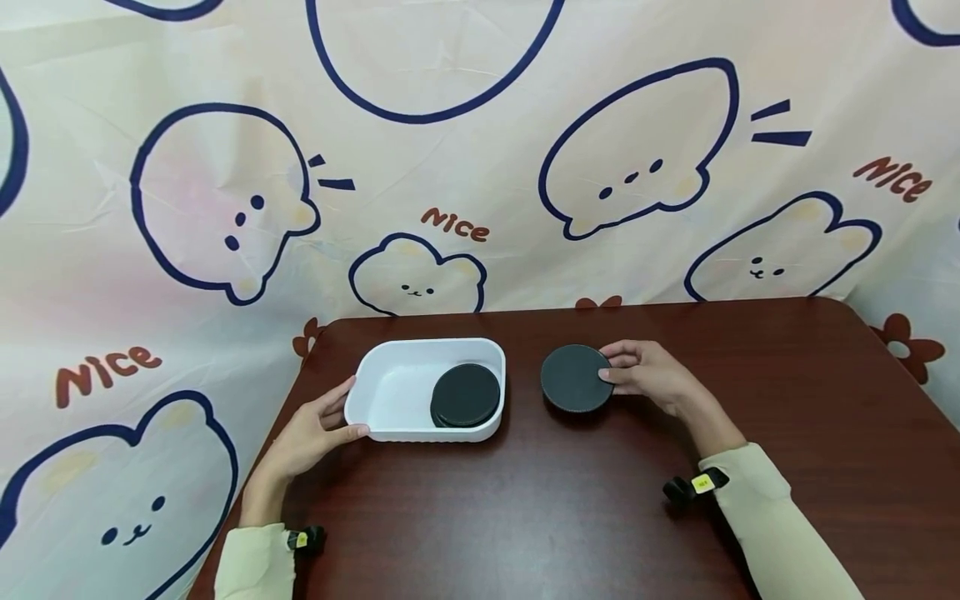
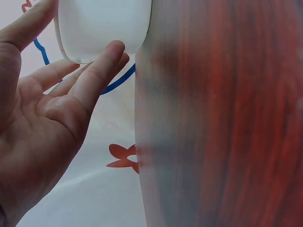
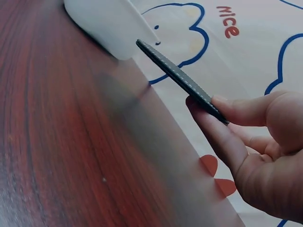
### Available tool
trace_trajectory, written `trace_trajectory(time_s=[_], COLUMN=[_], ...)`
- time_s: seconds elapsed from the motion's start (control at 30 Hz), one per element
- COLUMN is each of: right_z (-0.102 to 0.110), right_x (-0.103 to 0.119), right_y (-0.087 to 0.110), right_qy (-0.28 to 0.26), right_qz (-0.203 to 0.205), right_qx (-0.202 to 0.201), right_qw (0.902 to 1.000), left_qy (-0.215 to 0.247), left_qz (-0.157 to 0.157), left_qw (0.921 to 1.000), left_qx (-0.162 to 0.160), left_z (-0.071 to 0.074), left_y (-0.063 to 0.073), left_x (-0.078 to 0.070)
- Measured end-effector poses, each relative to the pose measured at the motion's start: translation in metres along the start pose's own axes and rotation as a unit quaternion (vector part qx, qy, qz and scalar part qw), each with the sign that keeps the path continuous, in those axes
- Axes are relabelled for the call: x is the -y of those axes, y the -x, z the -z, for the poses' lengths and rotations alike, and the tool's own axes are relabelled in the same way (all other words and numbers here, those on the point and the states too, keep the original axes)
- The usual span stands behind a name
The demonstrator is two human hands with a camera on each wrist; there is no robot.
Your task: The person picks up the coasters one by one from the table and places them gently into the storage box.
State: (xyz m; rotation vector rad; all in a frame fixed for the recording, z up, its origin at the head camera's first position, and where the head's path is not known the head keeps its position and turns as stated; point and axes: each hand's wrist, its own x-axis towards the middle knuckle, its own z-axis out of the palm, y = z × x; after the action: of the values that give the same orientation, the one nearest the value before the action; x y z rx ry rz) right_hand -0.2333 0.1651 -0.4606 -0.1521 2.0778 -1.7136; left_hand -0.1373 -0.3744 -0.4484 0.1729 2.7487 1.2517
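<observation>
A white rounded container [image 1: 393, 387] stands at the left of the table, a small stack of round black coasters [image 1: 467, 395] inside its right end. My left hand [image 1: 313, 429] grips its left end, thumb at the near corner and fingers along the side; the left wrist view shows these fingers against the white wall [image 2: 104, 23]. To the container's right, my right hand [image 1: 647, 375] pinches another round black coaster [image 1: 576, 379] by its right edge. Seen edge-on in the right wrist view, that coaster [image 3: 177, 78] shows light stitching and is held above the table, between thumb and fingers.
The dark reddish-brown wooden table [image 1: 487, 517] reaches toward the camera and to the right of the hands. Behind it and at the left hangs a pale cloth [image 1: 510, 158] printed with blue-outlined bears, brown flowers and lettering. The table's back edge lies just beyond the container.
</observation>
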Motion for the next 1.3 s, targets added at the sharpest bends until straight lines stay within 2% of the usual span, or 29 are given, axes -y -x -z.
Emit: trace_trajectory(time_s=[0.3, 0.67, 1.0, 1.3], right_z=[0.011, 0.015, 0.015, 0.009], right_x=[0.0, 0.002, 0.006, 0.011], right_y=[0.008, 0.014, 0.014, 0.012], right_qy=[-0.047, -0.119, -0.141, -0.162], right_qz=[-0.013, -0.001, 0.011, 0.022], right_qx=[-0.008, -0.006, -0.009, -0.001], right_qw=[0.9988, 0.9929, 0.9899, 0.9865], left_qy=[0.004, -0.004, -0.006, -0.004], left_qz=[0.0, 0.0, -0.006, -0.007], left_qw=[1.0, 1.0, 0.9999, 1.0], left_qx=[-0.002, -0.008, -0.012, 0.0], left_z=[-0.003, -0.008, -0.014, -0.018], left_y=[-0.002, -0.007, -0.016, -0.025], left_x=[0.0, -0.001, -0.005, -0.01])
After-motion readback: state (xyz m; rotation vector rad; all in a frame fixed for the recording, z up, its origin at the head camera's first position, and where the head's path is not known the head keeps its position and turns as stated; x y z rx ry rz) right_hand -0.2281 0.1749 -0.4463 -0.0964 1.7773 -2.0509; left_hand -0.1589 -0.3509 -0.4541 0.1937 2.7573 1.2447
